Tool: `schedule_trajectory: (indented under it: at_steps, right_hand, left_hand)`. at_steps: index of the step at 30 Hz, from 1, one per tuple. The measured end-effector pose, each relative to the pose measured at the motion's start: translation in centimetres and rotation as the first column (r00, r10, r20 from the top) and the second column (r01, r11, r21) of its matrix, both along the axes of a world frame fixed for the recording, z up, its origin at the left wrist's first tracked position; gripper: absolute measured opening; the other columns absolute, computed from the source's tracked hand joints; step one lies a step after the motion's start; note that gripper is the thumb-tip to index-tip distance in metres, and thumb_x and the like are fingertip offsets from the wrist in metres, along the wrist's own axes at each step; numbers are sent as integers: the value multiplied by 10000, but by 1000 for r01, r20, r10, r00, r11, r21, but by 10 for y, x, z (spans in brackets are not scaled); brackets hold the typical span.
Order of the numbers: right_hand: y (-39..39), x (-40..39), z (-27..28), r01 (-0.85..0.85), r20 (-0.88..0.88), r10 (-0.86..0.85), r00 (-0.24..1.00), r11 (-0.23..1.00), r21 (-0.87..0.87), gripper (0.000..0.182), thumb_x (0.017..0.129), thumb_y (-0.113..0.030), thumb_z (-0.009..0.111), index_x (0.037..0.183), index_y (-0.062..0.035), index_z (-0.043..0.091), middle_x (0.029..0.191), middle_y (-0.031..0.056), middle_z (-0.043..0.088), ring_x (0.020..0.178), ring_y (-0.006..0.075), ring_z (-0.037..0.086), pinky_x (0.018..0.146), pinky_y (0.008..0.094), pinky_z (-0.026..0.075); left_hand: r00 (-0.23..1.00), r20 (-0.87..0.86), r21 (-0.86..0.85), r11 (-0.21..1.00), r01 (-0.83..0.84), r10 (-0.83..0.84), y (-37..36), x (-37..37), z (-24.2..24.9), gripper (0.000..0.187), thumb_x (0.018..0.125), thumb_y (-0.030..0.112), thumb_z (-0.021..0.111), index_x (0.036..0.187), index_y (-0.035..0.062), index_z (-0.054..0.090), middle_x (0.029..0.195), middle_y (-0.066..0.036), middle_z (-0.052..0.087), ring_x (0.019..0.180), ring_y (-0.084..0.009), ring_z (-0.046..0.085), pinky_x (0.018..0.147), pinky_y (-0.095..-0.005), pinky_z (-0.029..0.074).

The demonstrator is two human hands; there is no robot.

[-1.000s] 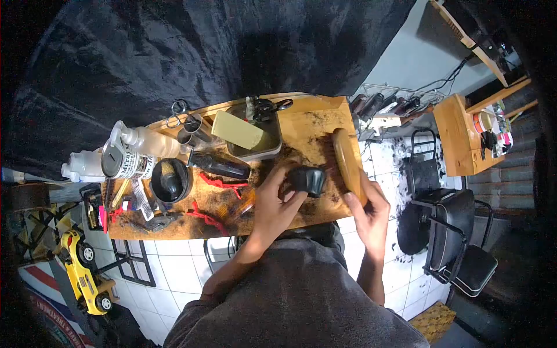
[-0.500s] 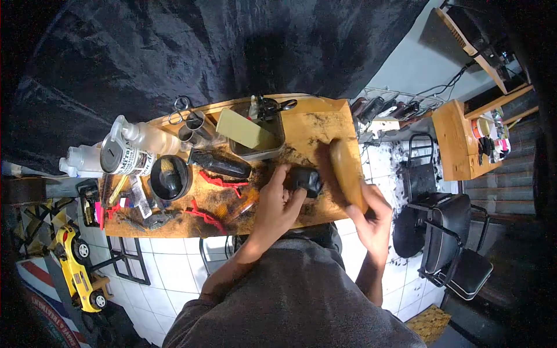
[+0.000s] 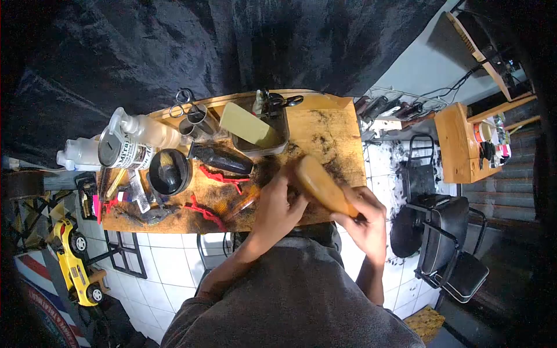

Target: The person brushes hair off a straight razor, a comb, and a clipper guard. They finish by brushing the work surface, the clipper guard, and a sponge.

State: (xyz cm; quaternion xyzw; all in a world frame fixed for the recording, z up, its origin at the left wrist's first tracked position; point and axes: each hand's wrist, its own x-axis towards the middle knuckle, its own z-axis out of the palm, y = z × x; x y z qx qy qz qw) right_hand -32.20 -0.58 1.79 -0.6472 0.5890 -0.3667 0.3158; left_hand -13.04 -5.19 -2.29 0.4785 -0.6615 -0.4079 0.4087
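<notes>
My right hand is closed round the end of a wooden brush, whose broad back faces up above the wooden table. Close beside the brush's far end is my left hand; its fingertips and whatever they hold are hidden behind the brush. Dark hair clippings lie scattered on the tabletop around both hands. Left of my left hand are an amber comb-like piece, a red clip, another red clip and a black clipper.
A metal tray holds a pale green box. Farther left stand a black bowl, metal cups, scissors, bottles and a labelled can. Black chairs and a wooden shelf are at the right.
The brush has swung left from the table's right side to my left hand, now covering the black object seen there earlier. My right hand has shifted slightly left.
</notes>
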Motion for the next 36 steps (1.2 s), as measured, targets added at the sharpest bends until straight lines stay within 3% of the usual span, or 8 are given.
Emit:
schedule_trajectory:
  at_steps: [5,8,15,19,24,29,33,36]
  right_hand:
    - [-7,7,-5,223,58,-221,974,974,-38,469,694,-113,769,1113,34,616,878,150,613,799,216,603,713,296,473]
    - [-7,-1,-2,79,177,-64,982,994,-79,464,705,-81,747,1133,32,606,896,141,612,809,207,593,730,296,468]
    - [-11,11,1,341,34,-339,940,937,-76,470,707,-57,738,1152,17,603,890,127,593,821,190,590,723,284,470]
    - [-8,11,2,115,56,-106,993,978,-175,449,727,-26,713,1153,46,591,918,123,592,831,194,591,755,298,473]
    - [-12,10,1,345,87,-338,937,935,-82,406,763,-45,689,1143,53,586,1015,137,577,913,205,570,793,286,457]
    - [-11,13,2,163,50,-158,986,979,-119,320,860,-55,555,1162,51,573,994,155,530,971,242,520,834,302,429]
    - [-13,10,-3,295,57,-290,955,950,-104,313,875,-38,540,1174,47,572,1006,144,514,1026,226,468,830,293,421]
    - [-10,6,-8,331,238,-306,922,941,-74,344,885,7,509,1226,48,534,1071,130,474,892,149,493,725,232,431]
  left_hand:
    - [935,-353,375,920,118,23,0,0,6,480,807,95,670,1201,-48,436,1005,-129,581,868,-172,614,720,-279,511]
    - [831,-555,283,948,145,38,-1,-9,1,498,808,110,693,1207,-48,441,1035,-86,571,898,-118,589,722,-236,498]
    - [930,-350,388,887,250,-109,-5,0,11,584,778,132,745,1245,-40,439,997,-58,603,866,-83,588,703,-207,480]
    - [864,-498,335,901,274,-77,1,-6,14,531,775,154,757,1189,-43,489,920,-29,614,830,-73,584,685,-205,473]
    - [916,-372,348,892,289,-151,-1,-7,4,449,793,141,737,1143,-45,526,924,-15,606,869,-70,568,726,-207,465]
    - [778,-628,329,898,293,-24,6,-21,27,439,850,169,677,1196,-21,485,1039,-39,563,951,-76,542,775,-207,454]
    - [877,-456,365,867,338,-150,5,-11,20,425,894,194,622,1229,-6,453,1104,-57,543,991,-97,521,823,-222,438]
    - [782,-621,481,813,329,50,8,-14,44,391,932,216,564,1228,-11,449,1092,-62,551,978,-91,506,836,-224,417]
